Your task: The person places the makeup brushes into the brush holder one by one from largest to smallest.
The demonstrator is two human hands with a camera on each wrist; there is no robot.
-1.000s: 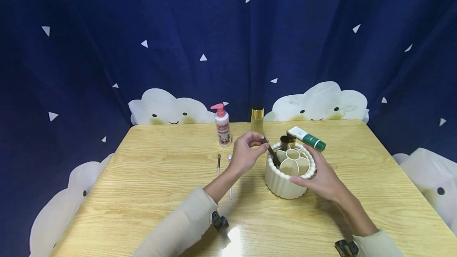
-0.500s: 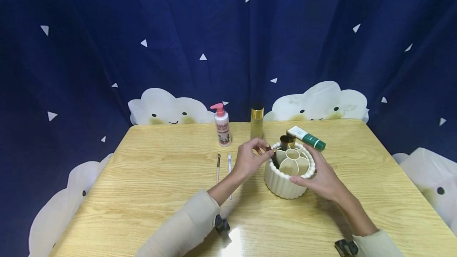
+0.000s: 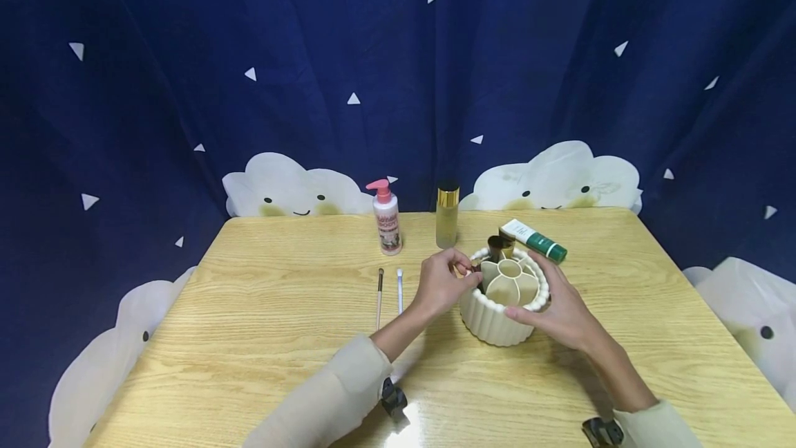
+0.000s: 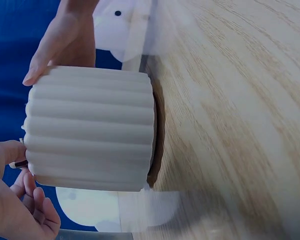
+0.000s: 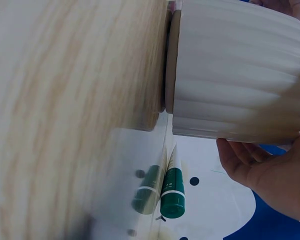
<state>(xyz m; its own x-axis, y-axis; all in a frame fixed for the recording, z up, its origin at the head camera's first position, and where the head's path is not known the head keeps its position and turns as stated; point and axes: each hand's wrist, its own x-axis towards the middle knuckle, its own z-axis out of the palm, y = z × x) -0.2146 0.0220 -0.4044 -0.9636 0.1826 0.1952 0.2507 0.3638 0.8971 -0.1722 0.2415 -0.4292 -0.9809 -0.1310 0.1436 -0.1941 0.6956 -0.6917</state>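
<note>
Head view: high, well back, facing forward and down across tabletop (image 3: pixel 267 310) to curtain (image 3: pixel 311 40). Wrist views: low, close, rolled sideways, facing ribbed container (image 4: pixel 90 130) from left and right. All three share it; head and right wrist share white-and-green tube (image 5: pixel 173 192).

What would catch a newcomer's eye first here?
A navy fabric curtain with white triangles fills the head view's background. Right of centre on the pale wooden table, the right hand grips a cream ribbed round organizer while the left hand pinches a slim dark stick at its rim. Further back, to the left, stands a pink-topped white pump bottle.
</note>
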